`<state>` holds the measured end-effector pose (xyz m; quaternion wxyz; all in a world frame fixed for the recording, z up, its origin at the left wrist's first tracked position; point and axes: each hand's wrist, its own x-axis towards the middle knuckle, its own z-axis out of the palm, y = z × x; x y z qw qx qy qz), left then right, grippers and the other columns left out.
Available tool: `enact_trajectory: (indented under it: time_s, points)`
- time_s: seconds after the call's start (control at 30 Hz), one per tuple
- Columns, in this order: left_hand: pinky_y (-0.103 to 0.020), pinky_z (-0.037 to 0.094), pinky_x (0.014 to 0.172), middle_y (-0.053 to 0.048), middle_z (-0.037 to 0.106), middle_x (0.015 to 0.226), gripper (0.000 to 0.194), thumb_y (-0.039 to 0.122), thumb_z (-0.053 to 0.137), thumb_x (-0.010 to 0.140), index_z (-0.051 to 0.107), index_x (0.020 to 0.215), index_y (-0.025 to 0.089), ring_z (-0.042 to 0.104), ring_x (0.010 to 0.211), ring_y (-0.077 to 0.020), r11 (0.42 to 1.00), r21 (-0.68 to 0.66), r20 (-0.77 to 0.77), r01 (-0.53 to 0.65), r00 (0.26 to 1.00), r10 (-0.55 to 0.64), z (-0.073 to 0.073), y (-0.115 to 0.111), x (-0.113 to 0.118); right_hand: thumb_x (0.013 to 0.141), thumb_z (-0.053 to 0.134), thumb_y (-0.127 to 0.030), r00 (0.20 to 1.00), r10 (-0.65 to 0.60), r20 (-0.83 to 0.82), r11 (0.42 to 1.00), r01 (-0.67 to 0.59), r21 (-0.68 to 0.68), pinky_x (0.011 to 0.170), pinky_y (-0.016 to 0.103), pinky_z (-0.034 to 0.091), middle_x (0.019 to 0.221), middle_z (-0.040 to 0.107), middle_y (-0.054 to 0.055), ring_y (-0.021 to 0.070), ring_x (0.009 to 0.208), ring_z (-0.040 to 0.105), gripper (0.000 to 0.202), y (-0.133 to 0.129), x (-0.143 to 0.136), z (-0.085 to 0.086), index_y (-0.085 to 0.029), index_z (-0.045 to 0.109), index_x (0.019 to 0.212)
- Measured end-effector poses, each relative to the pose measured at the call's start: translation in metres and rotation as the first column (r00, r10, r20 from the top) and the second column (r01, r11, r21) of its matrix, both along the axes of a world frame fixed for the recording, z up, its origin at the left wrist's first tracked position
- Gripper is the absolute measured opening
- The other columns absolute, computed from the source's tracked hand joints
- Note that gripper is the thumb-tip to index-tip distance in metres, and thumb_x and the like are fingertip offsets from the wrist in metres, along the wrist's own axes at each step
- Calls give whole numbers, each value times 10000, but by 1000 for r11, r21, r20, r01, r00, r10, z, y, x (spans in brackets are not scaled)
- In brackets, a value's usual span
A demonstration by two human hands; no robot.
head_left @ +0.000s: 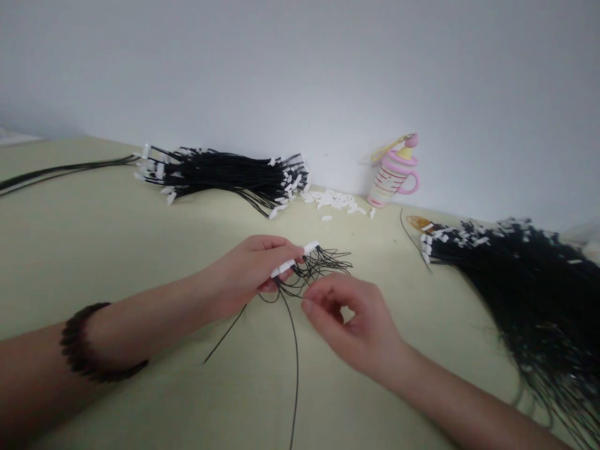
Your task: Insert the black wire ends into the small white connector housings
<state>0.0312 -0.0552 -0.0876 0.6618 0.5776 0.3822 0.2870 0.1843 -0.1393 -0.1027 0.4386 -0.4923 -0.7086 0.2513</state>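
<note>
My left hand (267, 269), with a dark beaded bracelet (77, 350) on its wrist, is closed around a small bunch of thin black cords. White connector-like end pieces (285, 269) stick out between the thumb and fingers. Thin cord loops (328, 262) fan out to the right of them. One long black cord (296, 362) hangs down toward the front, and a shorter end slants down to the left. At the right of the bunch, my right hand (351, 312) pinches one thin black cord between thumb and forefinger.
Along the wall lies a bundle of black cords (225, 172) with white ends, beside a pile of small white pieces (335, 200). A pink and white toy cup (391, 178) stands behind. A large black cord bundle (529, 287) covers the table's right side.
</note>
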Motion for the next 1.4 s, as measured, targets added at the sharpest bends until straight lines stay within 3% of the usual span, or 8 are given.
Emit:
enact_trajectory:
  time_s: [0.07, 0.2, 0.43, 0.8, 0.9, 1.07, 1.23, 1.4]
  points:
    - [-187, 194, 397, 57, 377, 512, 227, 375, 574, 731, 581, 695, 151, 304, 456, -59, 1000, -15, 26, -1, 1000, 1, -2, -1, 1, 741, 547, -168, 993, -4, 117, 1000, 2, 17, 503, 201, 356, 646, 512, -21, 76, 537, 453, 95, -2, -7, -10, -163, 546, 835]
    - [-181, 193, 393, 60, 376, 513, 228, 373, 573, 734, 582, 697, 148, 304, 456, -54, 999, -43, 26, -18, 999, 19, -2, -2, 3, 752, 544, -170, 983, -98, 157, 995, 95, 30, 514, 199, 340, 615, 453, -44, 76, 531, 429, 146, 4, -5, -23, -166, 485, 885]
    - [-168, 191, 385, 55, 390, 545, 215, 358, 594, 714, 579, 711, 144, 311, 465, -48, 995, -95, 67, -23, 997, 30, -4, -1, 4, 806, 507, -196, 968, -74, 238, 990, 43, 131, 561, 216, 333, 625, 468, -17, 108, 621, 445, 52, 5, -2, -18, -175, 539, 771]
    - [-168, 173, 376, 54, 363, 514, 212, 355, 569, 736, 564, 686, 148, 270, 442, -51, 992, -128, 40, -20, 999, 26, 0, -3, 5, 781, 505, -190, 971, -102, 217, 994, 105, -6, 549, 215, 396, 707, 580, 6, 104, 581, 502, 93, 12, 3, -27, -166, 563, 850]
    - [-169, 181, 377, 50, 369, 520, 215, 363, 570, 737, 572, 686, 153, 277, 445, -53, 995, -99, 42, 1, 999, 3, 0, -3, 3, 765, 524, -210, 973, -103, 207, 993, 113, -35, 536, 219, 410, 671, 593, 3, 105, 547, 511, 142, 13, 5, -30, -174, 586, 888]
    - [-165, 194, 380, 46, 373, 512, 203, 342, 566, 743, 579, 673, 152, 295, 443, -51, 1000, -8, 31, -14, 999, 14, 8, -2, -2, 736, 577, -241, 985, -110, 130, 992, 118, -53, 586, 219, 449, 832, 631, 33, 117, 655, 558, 186, 17, 8, -33, -181, 604, 910]
    - [-168, 197, 375, 40, 388, 507, 180, 324, 576, 733, 596, 678, 154, 319, 435, -47, 999, 2, 69, -36, 997, 36, 13, 2, -5, 667, 611, -174, 985, -153, 77, 988, 155, -12, 528, 189, 402, 658, 543, -11, 88, 581, 487, 80, 17, 7, -33, -164, 534, 688]
    - [-155, 193, 367, 24, 416, 565, 144, 276, 606, 712, 602, 670, 139, 326, 444, -32, 995, -51, 117, -87, 989, 92, 14, 5, -4, 605, 509, -42, 990, -143, 13, 988, 142, 53, 436, 175, 281, 536, 377, -64, 57, 469, 357, 159, 9, 6, -34, -176, 426, 624]
